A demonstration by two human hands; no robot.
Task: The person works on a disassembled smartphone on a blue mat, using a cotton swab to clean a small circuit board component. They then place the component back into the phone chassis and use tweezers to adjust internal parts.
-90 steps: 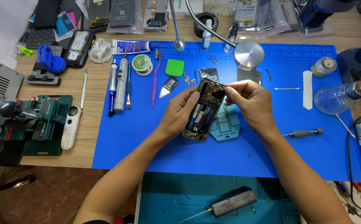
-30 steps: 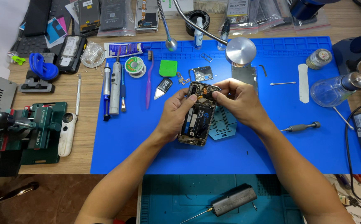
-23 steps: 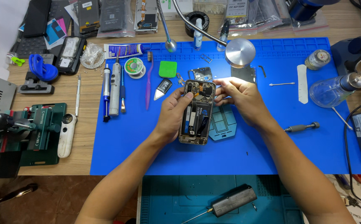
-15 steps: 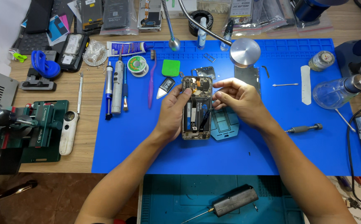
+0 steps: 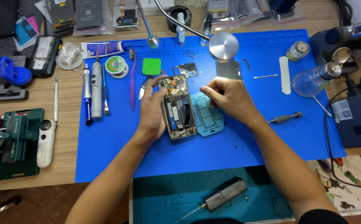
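Observation:
An opened phone (image 5: 179,108) with its back off, showing its inner boards and cables, lies on the blue work mat (image 5: 230,157). My left hand (image 5: 151,111) grips its left edge, thumb at the top corner. My right hand (image 5: 227,97) hovers just right of the phone's top, thumb and fingertips pinched together; nothing shows in the pinch. A teal back plate (image 5: 210,120) lies flat on the mat under my right hand, touching the phone's right side. A small metal bracket (image 5: 186,69) rests just beyond the phone.
Screwdrivers and pens (image 5: 95,93) line the mat's left side, near a solder spool (image 5: 116,66) and a green square (image 5: 151,66). A round metal disc (image 5: 224,46), a glass bottle (image 5: 313,81) and a loose screwdriver (image 5: 286,119) lie to the right. A green clamp (image 5: 10,141) sits far left.
My right hand has come off the top of the phone and drawn a little to the right with its fingers pinched. The phone now lies flatter and straighter in my left hand.

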